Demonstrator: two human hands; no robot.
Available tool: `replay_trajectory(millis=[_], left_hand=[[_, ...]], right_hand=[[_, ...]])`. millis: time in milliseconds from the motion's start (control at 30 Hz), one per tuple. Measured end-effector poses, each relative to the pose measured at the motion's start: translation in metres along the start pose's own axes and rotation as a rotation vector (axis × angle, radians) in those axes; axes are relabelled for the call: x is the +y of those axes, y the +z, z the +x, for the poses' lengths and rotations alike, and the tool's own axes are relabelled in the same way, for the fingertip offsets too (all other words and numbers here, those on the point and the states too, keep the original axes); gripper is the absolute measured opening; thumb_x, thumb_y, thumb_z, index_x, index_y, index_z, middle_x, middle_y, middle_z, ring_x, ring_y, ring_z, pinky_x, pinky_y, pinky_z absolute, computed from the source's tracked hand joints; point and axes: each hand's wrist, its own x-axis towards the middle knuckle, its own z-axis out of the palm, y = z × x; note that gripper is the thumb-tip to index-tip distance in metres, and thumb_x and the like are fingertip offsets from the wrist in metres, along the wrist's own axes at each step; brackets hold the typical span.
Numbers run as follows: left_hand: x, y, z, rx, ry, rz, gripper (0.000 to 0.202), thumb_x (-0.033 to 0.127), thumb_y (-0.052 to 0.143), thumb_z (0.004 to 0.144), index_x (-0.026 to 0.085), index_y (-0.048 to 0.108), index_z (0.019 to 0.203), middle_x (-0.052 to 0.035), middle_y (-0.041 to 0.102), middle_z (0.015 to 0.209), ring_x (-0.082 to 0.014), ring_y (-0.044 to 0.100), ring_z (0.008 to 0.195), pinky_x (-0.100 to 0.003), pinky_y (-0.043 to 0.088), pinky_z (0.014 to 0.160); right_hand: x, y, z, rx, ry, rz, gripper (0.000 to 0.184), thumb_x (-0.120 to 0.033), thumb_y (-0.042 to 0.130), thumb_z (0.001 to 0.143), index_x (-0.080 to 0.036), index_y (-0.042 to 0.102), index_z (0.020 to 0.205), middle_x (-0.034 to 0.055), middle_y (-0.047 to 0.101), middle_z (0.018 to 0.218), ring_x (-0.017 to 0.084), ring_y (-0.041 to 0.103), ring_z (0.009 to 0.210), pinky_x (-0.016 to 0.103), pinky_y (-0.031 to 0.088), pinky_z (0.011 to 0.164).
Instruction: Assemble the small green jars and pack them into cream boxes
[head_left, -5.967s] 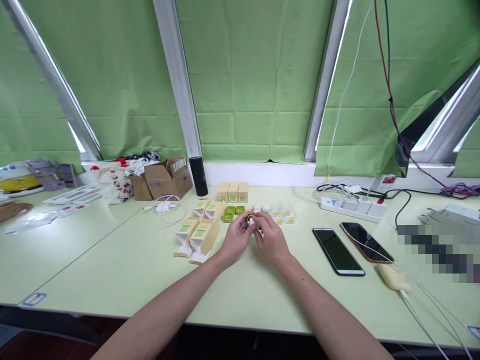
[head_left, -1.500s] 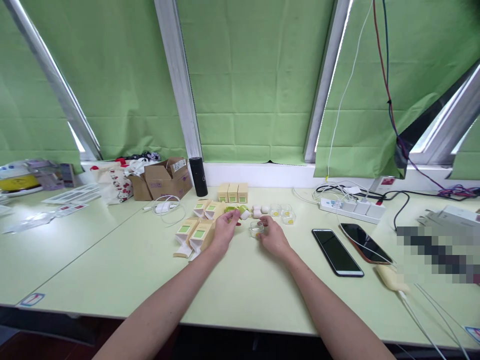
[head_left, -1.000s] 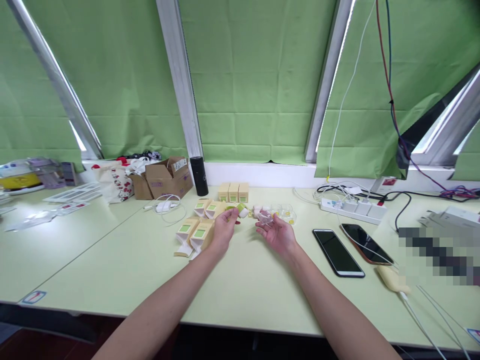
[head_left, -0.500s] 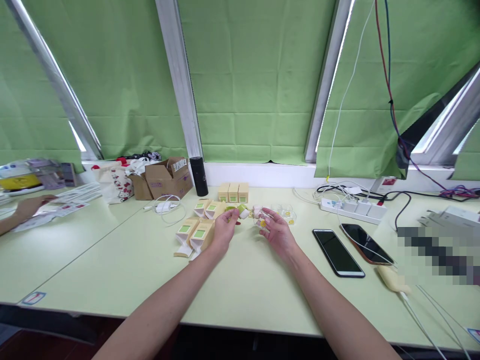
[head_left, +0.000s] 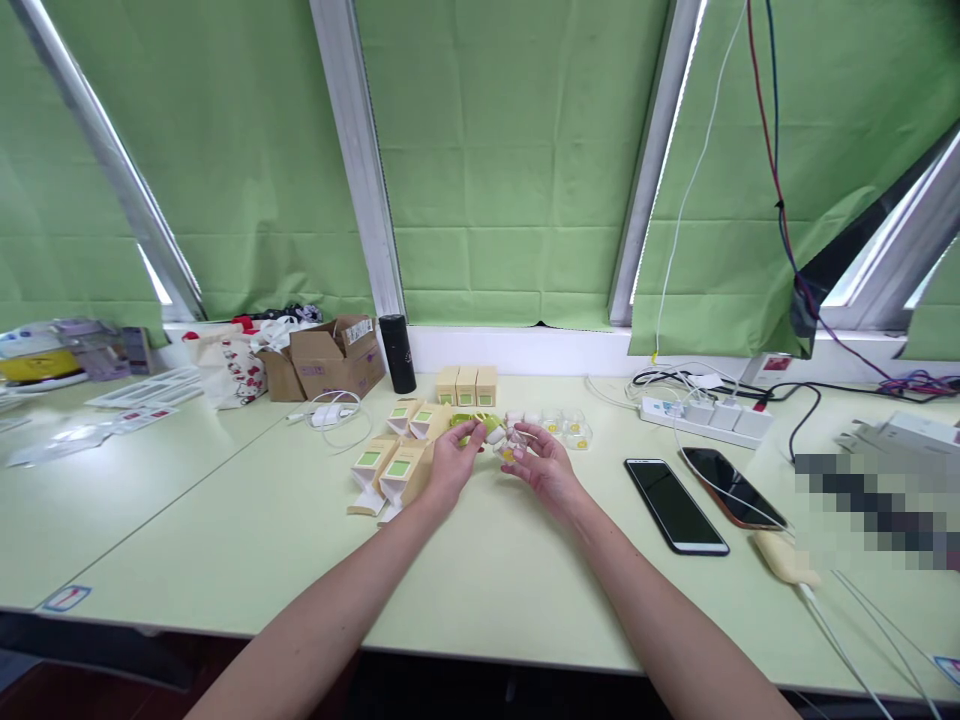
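Note:
My left hand (head_left: 451, 466) pinches a small green and white piece (head_left: 489, 428) at its fingertips, just above the table. My right hand (head_left: 541, 465) is curled round a small clear plastic case (head_left: 513, 446) with a yellow spot, held close to the left hand's piece. Open yellow-and-green cartons (head_left: 397, 462) lie just left of my left hand. Behind my hands sit several clear cases (head_left: 568, 425), small white pieces (head_left: 523, 415) and three closed yellow boxes (head_left: 466, 384).
Two phones (head_left: 675, 502) lie to the right, with a white power strip (head_left: 703, 414) and cables behind them. A black flask (head_left: 396, 352), a cardboard box (head_left: 330, 355) and a printed bag (head_left: 229, 368) stand at the back left. A white charger (head_left: 327, 413) lies near them.
My right hand picked a clear case off the table, lifted it and brought it in toward the left hand. Another person's hand at the far left has gone from view.

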Motion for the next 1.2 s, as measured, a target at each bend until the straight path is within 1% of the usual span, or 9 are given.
replay_trajectory(millis=[167, 400, 500, 633, 800, 933, 1067, 1200], left_hand=[[-0.002, 0.000, 0.000, -0.022, 0.022, 0.024, 0.058, 0.069, 0.082, 0.071, 0.017, 0.078, 0.097, -0.0076, 0.077, 0.096, -0.0200, 0.068, 0.079, -0.033, 0.054, 0.078], [-0.006, 0.001, 0.002, -0.017, 0.028, 0.011, 0.059, 0.067, 0.085, 0.069, 0.016, 0.079, 0.096, -0.0095, 0.079, 0.098, -0.0234, 0.071, 0.088, -0.035, 0.056, 0.082], [-0.008, 0.001, 0.003, -0.017, 0.025, 0.010, 0.058, 0.066, 0.085, 0.068, 0.016, 0.079, 0.097, -0.0094, 0.079, 0.099, -0.0238, 0.072, 0.089, -0.036, 0.057, 0.084], [-0.011, 0.000, 0.004, -0.012, 0.033, 0.010, 0.058, 0.067, 0.085, 0.068, 0.016, 0.079, 0.097, -0.0092, 0.079, 0.098, -0.0233, 0.072, 0.088, -0.035, 0.058, 0.082], [-0.009, 0.000, 0.003, -0.022, 0.042, 0.005, 0.059, 0.067, 0.085, 0.069, 0.017, 0.079, 0.097, -0.0092, 0.080, 0.100, -0.0228, 0.073, 0.088, -0.034, 0.058, 0.082], [-0.006, 0.000, 0.001, -0.037, 0.029, 0.007, 0.061, 0.067, 0.085, 0.068, 0.015, 0.078, 0.099, -0.0101, 0.079, 0.101, -0.0235, 0.073, 0.090, -0.035, 0.058, 0.083], [-0.007, 0.000, 0.000, -0.078, 0.034, 0.017, 0.059, 0.067, 0.084, 0.071, 0.015, 0.077, 0.098, -0.0101, 0.078, 0.099, -0.0229, 0.072, 0.087, -0.035, 0.058, 0.082], [-0.007, 0.000, -0.002, -0.124, 0.065, 0.031, 0.054, 0.065, 0.081, 0.075, 0.015, 0.076, 0.096, -0.0092, 0.077, 0.098, -0.0222, 0.070, 0.088, -0.034, 0.057, 0.083]], right_hand=[[0.003, 0.001, 0.000, -0.032, -0.012, 0.015, 0.052, -0.034, 0.099, 0.064, -0.025, 0.068, 0.105, 0.0023, 0.074, 0.101, 0.021, 0.074, 0.089, 0.042, 0.066, 0.082], [0.002, 0.000, -0.001, -0.096, 0.016, 0.035, 0.048, -0.035, 0.099, 0.068, -0.024, 0.069, 0.105, 0.0021, 0.078, 0.100, 0.020, 0.076, 0.093, 0.040, 0.065, 0.088], [0.000, 0.001, -0.002, -0.116, 0.026, 0.067, 0.046, -0.037, 0.097, 0.070, -0.023, 0.070, 0.105, 0.0038, 0.079, 0.101, 0.022, 0.077, 0.095, 0.042, 0.065, 0.088], [-0.001, 0.000, -0.002, -0.127, 0.036, 0.095, 0.042, -0.040, 0.095, 0.073, -0.023, 0.070, 0.103, 0.0051, 0.080, 0.103, 0.024, 0.078, 0.095, 0.045, 0.065, 0.090], [0.004, -0.002, 0.001, -0.135, 0.022, 0.066, 0.046, -0.034, 0.097, 0.070, -0.024, 0.069, 0.105, 0.0036, 0.080, 0.101, 0.025, 0.078, 0.096, 0.048, 0.066, 0.091], [0.007, -0.003, 0.002, -0.138, 0.015, 0.066, 0.047, -0.033, 0.098, 0.070, -0.024, 0.068, 0.105, 0.0020, 0.079, 0.097, 0.023, 0.077, 0.093, 0.049, 0.065, 0.092], [0.008, -0.003, 0.002, -0.137, 0.008, 0.070, 0.046, -0.032, 0.097, 0.071, -0.023, 0.067, 0.105, 0.0016, 0.078, 0.098, 0.021, 0.077, 0.091, 0.048, 0.065, 0.094], [0.008, -0.003, 0.001, -0.139, 0.007, 0.071, 0.049, -0.032, 0.098, 0.070, -0.024, 0.066, 0.106, 0.0006, 0.077, 0.097, 0.021, 0.077, 0.089, 0.049, 0.064, 0.095]])
